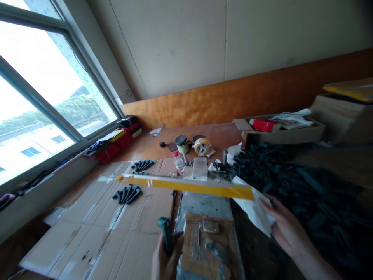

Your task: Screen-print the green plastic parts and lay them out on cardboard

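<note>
The left hand [166, 259], at nine o'clock of the wooden board [190, 252], has thumb and fingers closed round the lower shank of a dark green moulded part [166, 232], whose broader head stands upward, clear of the grip. The right hand [281, 229], at three o'clock, pinches a white sheet [258, 213] between thumb and fingers, just beside the right end of a yellow-faced bar [189, 187]; whether sheet and bar are joined cannot be told. The green part is judged light, stiff and rather smooth, likely plastic and not fragile; its narrow shank is the sound place to take hold. The sheet is judged light and limp, best held near an edge. The board rests on a metal base plate [207, 206], with the bar crossing at twelve o'clock. On flattened cardboard [142, 217] at ten o'clock lies a fanned row of similar green parts [127, 194], a second row [142, 165] beyond it. A red-capped bottle [178, 165] stands at eleven, a tape roll [202, 147] at twelve; a heap of dark parts [305, 186], blurred in places, occupies two o'clock.
</note>
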Motion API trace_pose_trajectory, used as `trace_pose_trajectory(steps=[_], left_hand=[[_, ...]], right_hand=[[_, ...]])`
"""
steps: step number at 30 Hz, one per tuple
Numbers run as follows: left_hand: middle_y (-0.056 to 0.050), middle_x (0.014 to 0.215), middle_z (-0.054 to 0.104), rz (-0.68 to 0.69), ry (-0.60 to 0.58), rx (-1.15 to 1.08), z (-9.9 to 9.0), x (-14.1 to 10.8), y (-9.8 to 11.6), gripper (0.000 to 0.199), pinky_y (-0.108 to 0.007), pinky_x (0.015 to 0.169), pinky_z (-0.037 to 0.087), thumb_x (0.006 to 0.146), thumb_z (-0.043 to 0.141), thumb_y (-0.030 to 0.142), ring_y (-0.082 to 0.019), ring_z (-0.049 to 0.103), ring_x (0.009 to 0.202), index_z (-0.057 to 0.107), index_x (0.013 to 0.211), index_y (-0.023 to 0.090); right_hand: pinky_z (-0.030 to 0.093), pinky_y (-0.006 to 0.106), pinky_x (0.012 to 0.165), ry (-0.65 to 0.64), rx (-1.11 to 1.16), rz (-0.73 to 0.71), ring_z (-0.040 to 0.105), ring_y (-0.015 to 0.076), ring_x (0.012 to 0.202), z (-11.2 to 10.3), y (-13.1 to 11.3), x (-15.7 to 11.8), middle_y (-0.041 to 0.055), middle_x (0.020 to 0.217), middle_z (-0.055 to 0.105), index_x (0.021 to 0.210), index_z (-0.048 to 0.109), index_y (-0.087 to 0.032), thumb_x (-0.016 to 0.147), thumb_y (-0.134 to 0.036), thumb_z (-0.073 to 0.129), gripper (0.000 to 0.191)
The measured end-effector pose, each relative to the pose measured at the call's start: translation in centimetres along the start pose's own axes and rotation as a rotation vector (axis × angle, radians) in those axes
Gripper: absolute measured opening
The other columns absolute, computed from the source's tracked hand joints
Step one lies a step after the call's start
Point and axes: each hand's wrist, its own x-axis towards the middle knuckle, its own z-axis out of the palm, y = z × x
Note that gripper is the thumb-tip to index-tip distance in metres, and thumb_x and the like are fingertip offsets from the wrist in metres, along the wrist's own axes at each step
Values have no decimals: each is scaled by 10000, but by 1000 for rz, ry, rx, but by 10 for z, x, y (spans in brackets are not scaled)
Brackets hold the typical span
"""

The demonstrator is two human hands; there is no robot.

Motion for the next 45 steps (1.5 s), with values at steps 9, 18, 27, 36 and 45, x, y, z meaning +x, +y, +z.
trace_pose_trajectory(steps=[9,18,27,36,45], left_hand=[[-111,1139,672,59,-355,-506,-9,-27,17,629,-353,975,458,616,823,396,-285,583,1134,616,1166,172],[70,592,474,72,-302,-510,-49,-7,-2,338,-220,522,476,631,782,266,-87,495,524,472,733,177],[27,694,617,236,-355,-54,-93,18,10,126,-190,594,412,691,615,105,-101,528,629,650,800,159],[10,692,636,424,-241,420,-121,63,-16,201,-240,603,411,816,609,395,-155,582,632,534,856,213],[-48,832,639,511,-163,819,-119,118,-104,126,-264,698,450,893,490,238,-188,624,798,602,856,196]], right_hand=[[503,282,662,-333,-62,181,638,208,779,82,78,-114,39,933,696,986,663,-227,594,-340,838,443],[500,307,707,-516,-371,105,633,247,836,119,96,-124,51,928,700,1006,674,-208,627,-441,794,461],[466,282,618,-562,-628,40,600,218,723,134,115,-105,37,770,690,705,727,-206,617,-388,657,214],[426,246,540,-527,-617,-42,521,171,655,137,123,-92,17,735,585,757,644,-204,783,-595,552,402],[495,242,564,-196,-676,-185,574,170,676,158,157,-82,-15,787,624,956,558,-237,564,-481,802,523]])
